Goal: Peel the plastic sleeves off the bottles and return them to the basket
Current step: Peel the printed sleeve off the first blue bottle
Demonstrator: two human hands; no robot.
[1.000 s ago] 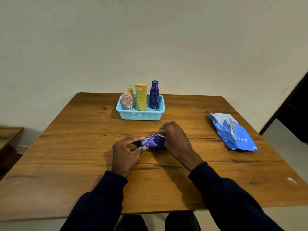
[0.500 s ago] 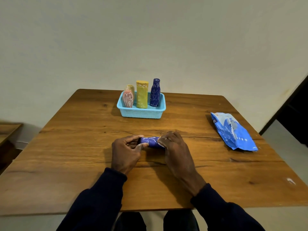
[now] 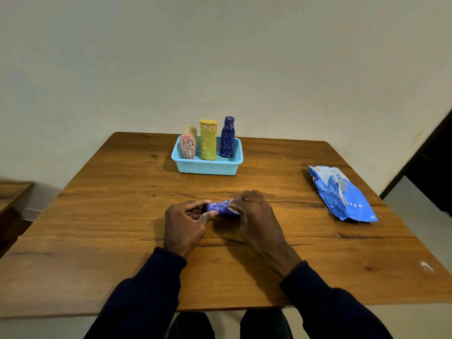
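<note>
A dark blue bottle (image 3: 220, 208) with white squiggles lies on its side on the wooden table (image 3: 122, 228), between both hands. My left hand (image 3: 186, 222) grips its left end, thumb on top. My right hand (image 3: 254, 214) covers its right end, fingers curled at a pale edge there; the end itself is hidden. At the far middle a light blue basket (image 3: 208, 166) holds several upright sleeved bottles: a pink one (image 3: 187, 149), a beige one (image 3: 191, 132) behind it, a yellow one (image 3: 208, 140) and a dark blue one (image 3: 227, 138).
A blue and white plastic packet (image 3: 342, 194) lies near the table's right edge. A second wooden surface (image 3: 12, 192) shows at the far left. A dark doorway (image 3: 435, 167) stands at the right, and the wall rises just behind the table.
Both hands and the blue bottle have come a little nearer to me. My right hand has turned lower over the bottle's right end, and a pale edge now shows there.
</note>
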